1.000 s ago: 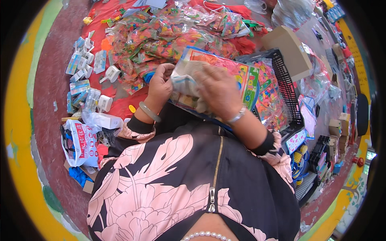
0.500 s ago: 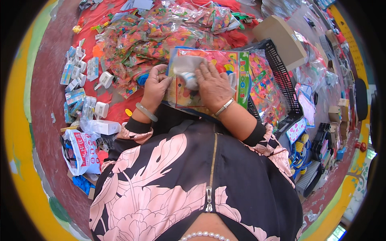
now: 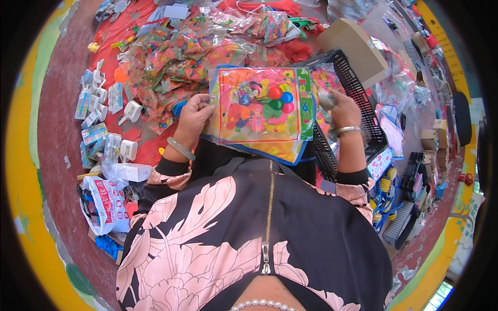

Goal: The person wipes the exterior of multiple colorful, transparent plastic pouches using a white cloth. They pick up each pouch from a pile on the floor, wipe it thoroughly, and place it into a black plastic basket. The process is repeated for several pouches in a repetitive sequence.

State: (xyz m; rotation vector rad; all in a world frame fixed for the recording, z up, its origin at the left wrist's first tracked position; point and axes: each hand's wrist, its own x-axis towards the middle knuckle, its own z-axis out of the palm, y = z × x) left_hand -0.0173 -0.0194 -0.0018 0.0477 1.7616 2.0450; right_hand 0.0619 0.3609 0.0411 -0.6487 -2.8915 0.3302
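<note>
A flat clear packet of balloons [image 3: 262, 111], with a coloured card showing and a green strip on its right side, lies in front of my body on something blue-edged. My left hand [image 3: 194, 116] pinches the packet's left edge between thumb and fingers. To the right of the packet, over the black plastic crate [image 3: 374, 122], my right hand [image 3: 345, 111] is closed round a crumpled greyish cloth [image 3: 327, 100]. That cloth is smeared by motion and mostly hidden in the fingers. More colourful packets are inside the crate.
A big heap of balloon packets [image 3: 176, 67] spreads beyond my hands on red sheeting. White plastic devices [image 3: 132, 111] and small boxes stand at the left, above a white printed bag [image 3: 106, 205]. An open brown carton [image 3: 355, 49] sits behind the crate.
My right hand has moved right, off the packet's face to above the crate, taking the cloth along. The packet's front is now uncovered. My left hand still grips its edge, slightly lower.
</note>
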